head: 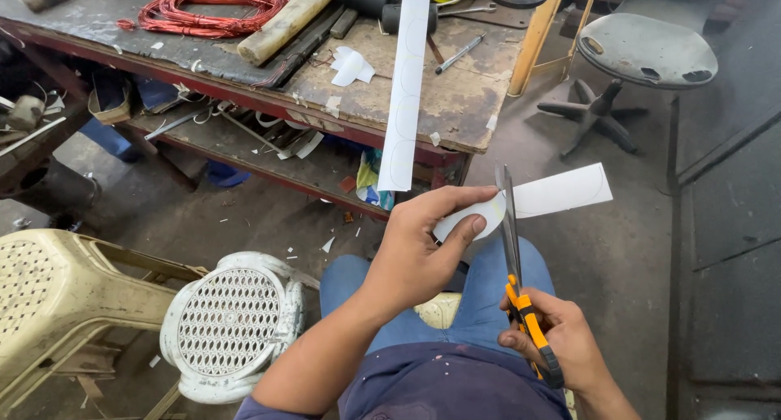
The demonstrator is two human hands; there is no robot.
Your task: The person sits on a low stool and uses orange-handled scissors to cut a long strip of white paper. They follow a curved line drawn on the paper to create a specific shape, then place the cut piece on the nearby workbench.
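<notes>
Cutting is the step in hand, judging by how the blades sit against the sheet. At the far left of the frame lie a cream plastic chair on its side and a white round stool. Above them the desk fills the upper left, carrying a red wire coil and a long white strip that hangs over its edge. At centre the left hand pinches the rounded end of a white paper piece, thumb on top, fingers clenched around it above the lap. Right of it, the scissors stand nearly upright across the paper, and the blades look almost closed, though the angle makes that hard to judge. The right hand, lower right, grips the orange handles. Following the faint curve drawn on the paper likely calls for turning the sheet with the left hand as the blades reopen.
</notes>
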